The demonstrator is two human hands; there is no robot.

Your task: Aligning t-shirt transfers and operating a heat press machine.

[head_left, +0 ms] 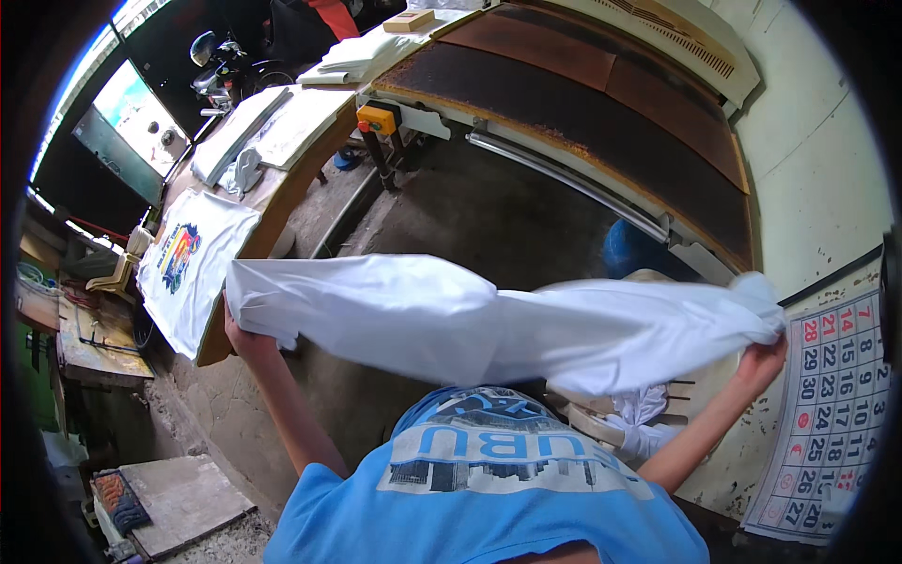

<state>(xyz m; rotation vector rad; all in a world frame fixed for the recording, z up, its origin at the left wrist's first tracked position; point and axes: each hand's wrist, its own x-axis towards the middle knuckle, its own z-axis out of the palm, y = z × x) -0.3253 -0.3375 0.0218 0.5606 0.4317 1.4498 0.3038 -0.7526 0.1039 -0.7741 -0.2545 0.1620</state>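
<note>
A white shirt (395, 315) hangs stretched in the air in front of my body, bunched and slightly blurred along its length. At its left end my left hand (248, 340) grips the cloth, the fingers partly covered by it. My right hand (763, 362) is closed on the gathered right end, close to the wall. To the left of my left hand, a white T-shirt with a colourful print (211, 240) lies flat on the end of the long table (299, 184), its lower edge draping over.
Ahead stands a large machine with a dark flat bed (564, 117), a metal roller (564, 183) and a yellow-and-red switch box (378, 119). Folded white cloths (352, 56) lie along the table. A calendar (816, 423) hangs at right. White cloth (644, 418) rests on a chair beside me.
</note>
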